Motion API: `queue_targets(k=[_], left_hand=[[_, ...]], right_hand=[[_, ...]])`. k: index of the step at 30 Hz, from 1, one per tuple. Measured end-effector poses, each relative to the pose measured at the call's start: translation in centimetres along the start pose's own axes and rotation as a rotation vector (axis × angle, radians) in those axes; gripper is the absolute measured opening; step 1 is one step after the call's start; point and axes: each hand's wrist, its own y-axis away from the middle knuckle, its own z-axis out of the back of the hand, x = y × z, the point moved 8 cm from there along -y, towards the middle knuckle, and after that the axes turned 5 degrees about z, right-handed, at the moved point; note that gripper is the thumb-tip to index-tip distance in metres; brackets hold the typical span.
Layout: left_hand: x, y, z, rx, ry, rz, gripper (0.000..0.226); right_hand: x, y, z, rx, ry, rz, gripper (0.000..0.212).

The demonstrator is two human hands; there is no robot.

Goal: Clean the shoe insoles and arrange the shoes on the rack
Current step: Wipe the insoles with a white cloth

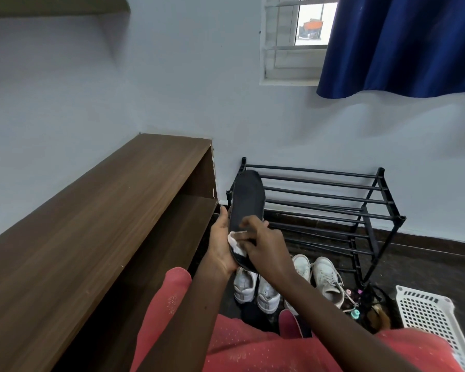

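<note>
Gripping a black insole that masks a corner of the rack, the left hand meets the right hand pinching a white cloth; sneakers at six o'clock.

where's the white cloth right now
Head view, centre: the white cloth is held by the right hand against the near end of the black insole, which the left hand holds before the shoe rack.

Soft daylight from window, wide-angle edge bending, fingers blurred
</note>
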Motion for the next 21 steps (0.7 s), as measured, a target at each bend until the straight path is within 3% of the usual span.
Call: queue_targets(k=[5, 11, 16, 21], left_hand=[[0.3, -0.3, 0.4, -0.016, 0.017, -0.003, 0.069], [1.7, 1.1, -1.3, 0.101, -0.089, -0.017, 0.047], [1.3, 1.4, -2.1, 0.186, -0.082, -0.053, 0.042], [0.2, 0.5, -1.9, 0.111, 0.007, -0.115, 0.046]], right_hand=[[0.2, -0.1, 0.3, 0.027, 0.022, 0.008, 0.029], [-1.2, -4.3, 2.9, -0.14, 0.036, -0.067, 0.028], [-1.6, -5.1, 4.2, -0.242, -0.118, -0.141, 0.024], [-0.4, -3.5, 3.1, -0.141, -0.082, -0.077, 0.023]])
